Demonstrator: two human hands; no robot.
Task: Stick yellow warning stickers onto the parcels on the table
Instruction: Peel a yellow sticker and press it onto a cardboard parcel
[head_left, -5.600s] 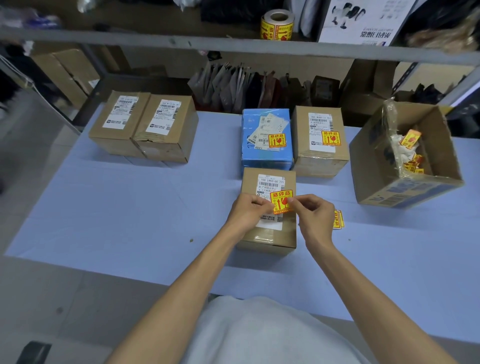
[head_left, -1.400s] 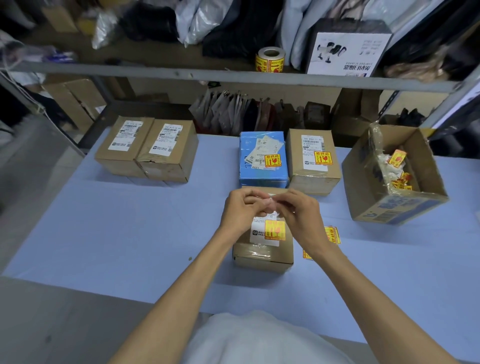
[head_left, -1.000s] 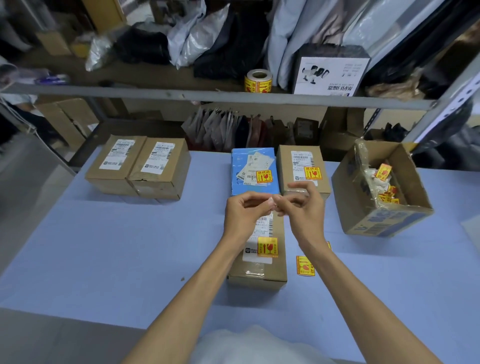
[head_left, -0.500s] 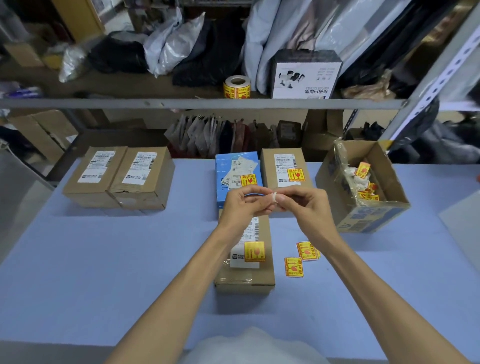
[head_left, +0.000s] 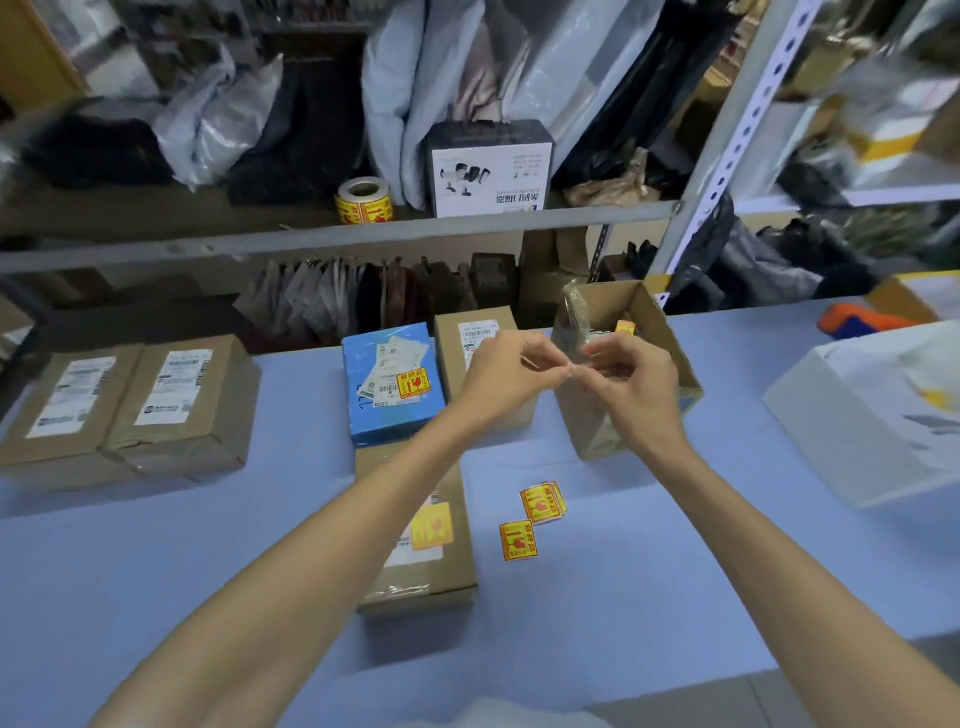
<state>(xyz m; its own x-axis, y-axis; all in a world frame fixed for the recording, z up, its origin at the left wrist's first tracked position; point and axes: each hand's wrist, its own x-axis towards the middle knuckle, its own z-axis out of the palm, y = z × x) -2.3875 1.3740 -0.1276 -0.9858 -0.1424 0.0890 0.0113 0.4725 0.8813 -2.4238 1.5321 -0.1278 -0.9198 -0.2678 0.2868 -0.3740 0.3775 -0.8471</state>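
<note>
My left hand (head_left: 506, 376) and my right hand (head_left: 631, 395) are raised together in front of the open cardboard box (head_left: 672, 338). Their fingertips pinch a small white scrap (head_left: 570, 370) between them. Below my left forearm lies the near brown parcel (head_left: 421, 577) with a yellow sticker (head_left: 432, 526) on its label. The blue parcel (head_left: 387, 415) also carries a yellow sticker (head_left: 413, 383). A brown parcel (head_left: 465, 332) sits partly hidden behind my left hand. Two brown parcels (head_left: 62, 415) (head_left: 182, 410) at the left show only white labels.
Loose yellow stickers (head_left: 543, 501) (head_left: 518, 540) lie on the blue table (head_left: 156, 545) right of the near parcel. A sticker roll (head_left: 363, 200) stands on the shelf behind. A white box (head_left: 857, 426) sits at the right edge.
My hands have left the near parcel, where the sticker now stays on the label. They have risen and drifted right toward the open box, pinching the white scrap. The view has swung right.
</note>
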